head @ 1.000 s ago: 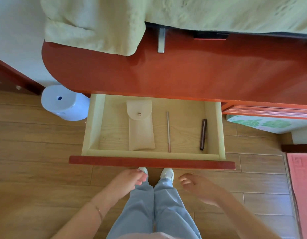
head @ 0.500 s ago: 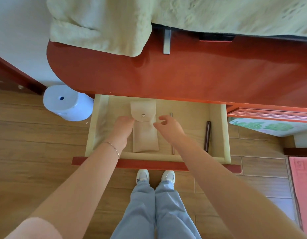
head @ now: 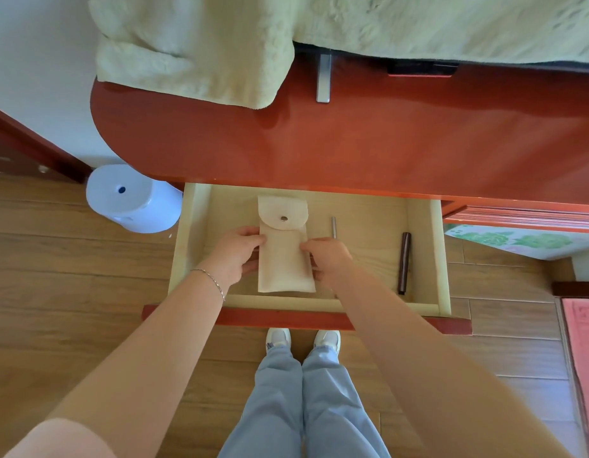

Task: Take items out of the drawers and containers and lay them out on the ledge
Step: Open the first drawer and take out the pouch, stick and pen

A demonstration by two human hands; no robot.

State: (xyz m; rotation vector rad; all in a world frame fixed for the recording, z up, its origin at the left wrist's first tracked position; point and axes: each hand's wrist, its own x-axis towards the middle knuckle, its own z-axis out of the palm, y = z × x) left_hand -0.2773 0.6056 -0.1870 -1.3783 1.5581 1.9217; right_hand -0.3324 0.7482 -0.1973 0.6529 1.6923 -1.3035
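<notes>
While the drawer (head: 422, 259) stands pulled out from under the red ledge (head: 352, 143), both hands reach down into it; the left hand (head: 235, 256) takes the cream pouch (head: 283, 256) along its left edge, thumb on top and fingers curled beneath; the right hand (head: 326, 256) takes it along the right edge in the same way; each grip is narrow and closed on the pouch, one at either side of its middle. That pouch lies lengthwise in the left half of the drawer, its rounded flap fastened with a metal snap (head: 284, 218) and turned toward the ledge; whether it is lifted clear of the drawer floor cannot be told. Just right of the right hand a thin metal rod (head: 333, 226) lies lengthwise, its near part hidden behind the hand; further right, near the drawer's right wall and apart from the rod, lies a dark brown stick (head: 403, 262). A thin bracelet (head: 213, 282) circles the left wrist. On the ledge, a pale green blanket (head: 194, 51) hangs over the far left corner, and a metal bracket (head: 323, 77) shows beside it. On the wooden floor (head: 71, 292), left of the drawer, stands a pale blue round container (head: 131, 200); below the drawer front are light blue trousers (head: 303, 401) and white shoes (head: 278, 337).
</notes>
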